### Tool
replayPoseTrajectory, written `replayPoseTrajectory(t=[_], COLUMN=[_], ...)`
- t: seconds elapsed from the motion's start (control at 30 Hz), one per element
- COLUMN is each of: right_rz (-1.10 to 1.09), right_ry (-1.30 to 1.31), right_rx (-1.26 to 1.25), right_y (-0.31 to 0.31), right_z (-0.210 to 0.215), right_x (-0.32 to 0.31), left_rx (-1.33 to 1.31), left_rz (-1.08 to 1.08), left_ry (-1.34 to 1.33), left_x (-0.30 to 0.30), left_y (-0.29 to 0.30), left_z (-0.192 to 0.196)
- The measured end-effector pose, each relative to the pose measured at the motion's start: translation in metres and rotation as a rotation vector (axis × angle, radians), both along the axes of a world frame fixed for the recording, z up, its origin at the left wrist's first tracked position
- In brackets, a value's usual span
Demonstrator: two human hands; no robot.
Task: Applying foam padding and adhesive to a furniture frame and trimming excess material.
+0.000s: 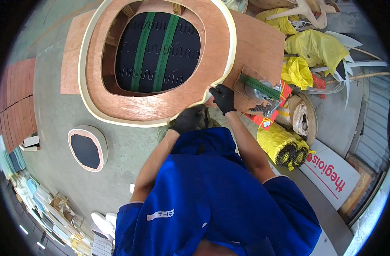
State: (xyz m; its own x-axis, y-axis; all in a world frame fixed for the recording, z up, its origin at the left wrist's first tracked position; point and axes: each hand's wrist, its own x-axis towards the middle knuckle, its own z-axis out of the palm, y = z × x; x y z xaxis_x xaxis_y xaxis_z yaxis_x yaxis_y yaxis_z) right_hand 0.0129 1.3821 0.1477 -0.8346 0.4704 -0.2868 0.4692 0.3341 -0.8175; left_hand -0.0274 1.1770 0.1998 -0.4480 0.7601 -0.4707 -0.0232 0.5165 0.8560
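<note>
Bright, diffuse light surrounds me; strip lights (23, 229) glow at lower left, glare whitens lower right, and fisheye distortion curves the black-rimmed margins.

We cannot see what the curled fingers of the right hand (223, 97) and left hand (189, 119) enclose at the pale edging (234, 40). The top edge crops the wooden frame (137, 103), and we find the far-left stacks (43, 200) too small to identify.

Yellow bags (316, 47) lay at right.
A yellow-wrapped roll (271, 143) lay near a white sign (329, 176); reddish panels (20, 83) lay far left.
</note>
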Motion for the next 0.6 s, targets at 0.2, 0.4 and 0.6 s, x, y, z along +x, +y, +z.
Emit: replayPoseTrajectory(t=[0.2, 0.4, 0.6], right_rz=[0.007, 0.113, 0.539], right_ry=[0.033, -0.008, -0.202], right_rx=[-0.200, -0.565, -0.303], right_y=[0.018, 0.032, -0.002], right_z=[0.014, 0.002, -0.052], right_x=[0.009, 0.053, 0.086], left_rx=[0.009, 0.127, -0.128], left_rz=[0.541, -0.162, 0.296], left_ry=[-0.665, 0.142, -0.254], left_x=[-0.005, 0.014, 0.056], left_y=[0.007, -0.034, -0.135], left_z=[-0.027, 0.010, 0.029])
